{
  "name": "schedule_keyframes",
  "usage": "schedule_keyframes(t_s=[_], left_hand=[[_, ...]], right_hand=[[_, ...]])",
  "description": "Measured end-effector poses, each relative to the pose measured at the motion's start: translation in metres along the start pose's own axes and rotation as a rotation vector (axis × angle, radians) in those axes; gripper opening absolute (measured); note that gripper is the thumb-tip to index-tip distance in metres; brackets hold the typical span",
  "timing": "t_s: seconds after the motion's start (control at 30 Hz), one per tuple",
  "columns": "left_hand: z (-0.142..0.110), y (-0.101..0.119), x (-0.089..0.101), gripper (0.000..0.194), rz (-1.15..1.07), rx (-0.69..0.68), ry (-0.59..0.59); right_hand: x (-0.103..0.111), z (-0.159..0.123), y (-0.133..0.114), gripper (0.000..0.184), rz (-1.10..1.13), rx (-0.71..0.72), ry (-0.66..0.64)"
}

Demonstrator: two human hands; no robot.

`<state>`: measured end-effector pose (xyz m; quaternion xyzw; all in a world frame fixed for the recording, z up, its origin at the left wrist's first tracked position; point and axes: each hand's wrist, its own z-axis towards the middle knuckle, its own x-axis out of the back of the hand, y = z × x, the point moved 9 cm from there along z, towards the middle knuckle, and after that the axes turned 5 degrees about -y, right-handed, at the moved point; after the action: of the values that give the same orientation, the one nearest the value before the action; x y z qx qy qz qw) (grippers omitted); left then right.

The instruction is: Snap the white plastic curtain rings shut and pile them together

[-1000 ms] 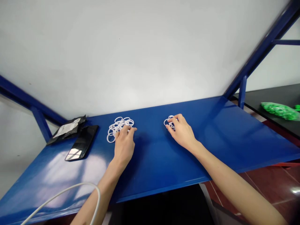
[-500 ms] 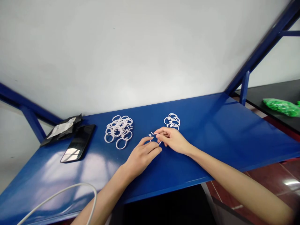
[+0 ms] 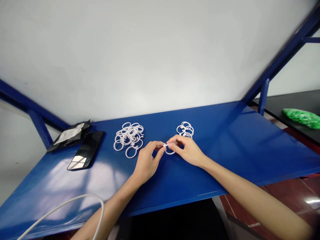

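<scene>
Between my hands is a white plastic ring (image 3: 170, 153) with a small clasp, held just over the blue table. My left hand (image 3: 148, 159) pinches the clasp end between thumb and forefinger. The thumb and fingers of my right hand (image 3: 187, 150) grip the same ring from the other side and hide part of it. Left of my hands lies a tangled pile of white rings (image 3: 129, 137). A smaller group of white rings (image 3: 185, 128) sits just beyond my right hand, partly covered by it.
A black phone (image 3: 86, 151) and a black plastic packet with a white label (image 3: 70, 134) lie at the left of the blue table (image 3: 225, 133). A white cable (image 3: 62, 204) loops over the near left. A bag of green items (image 3: 302, 118) rests on a dark surface at right.
My left thumb and forefinger have moved up to pinch the ring's clasp end. The ring showed a gap at its ends before; now the ends meet between my fingertips.
</scene>
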<state>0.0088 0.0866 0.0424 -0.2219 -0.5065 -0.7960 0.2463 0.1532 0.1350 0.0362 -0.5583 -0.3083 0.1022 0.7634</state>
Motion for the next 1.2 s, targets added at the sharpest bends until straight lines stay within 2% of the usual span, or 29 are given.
schedule_keyframes(t_s=[0.13, 0.33, 0.47, 0.6, 0.77, 0.9, 1.07, 1.13, 1.2], left_hand=[[-0.001, -0.005, 0.001, 0.012, -0.104, 0.052, 0.012], [-0.003, -0.007, 0.002, 0.009, -0.199, 0.034, 0.050], [-0.003, -0.005, 0.003, 0.009, -0.221, -0.029, 0.064], [-0.006, 0.007, 0.007, 0.012, -0.215, -0.122, 0.099], [-0.013, 0.022, 0.012, 0.017, -0.105, -0.232, 0.138], [-0.012, 0.022, 0.009, 0.018, -0.017, -0.278, 0.116], [0.001, 0.015, 0.005, 0.015, 0.244, -0.321, 0.024], [0.007, 0.004, 0.015, 0.019, 0.434, -0.246, 0.066], [0.012, -0.015, 0.036, 0.025, 0.648, -0.072, 0.167]], right_hand=[[-0.002, -0.001, -0.010, 0.014, -0.124, 0.076, -0.005], [-0.010, -0.009, -0.020, 0.021, -0.285, 0.184, 0.029], [-0.023, -0.016, -0.028, 0.028, -0.482, 0.290, 0.029], [-0.033, -0.022, -0.037, 0.033, -0.674, 0.385, 0.055], [-0.039, -0.027, -0.043, 0.034, -0.783, 0.456, 0.044], [-0.042, -0.024, -0.035, 0.034, -0.811, 0.447, -0.005], [-0.023, -0.006, -0.021, 0.029, -0.740, 0.288, 0.016], [-0.006, 0.000, -0.018, 0.026, -0.693, 0.243, 0.084], [0.015, 0.003, -0.015, 0.023, -0.684, 0.204, 0.180]])
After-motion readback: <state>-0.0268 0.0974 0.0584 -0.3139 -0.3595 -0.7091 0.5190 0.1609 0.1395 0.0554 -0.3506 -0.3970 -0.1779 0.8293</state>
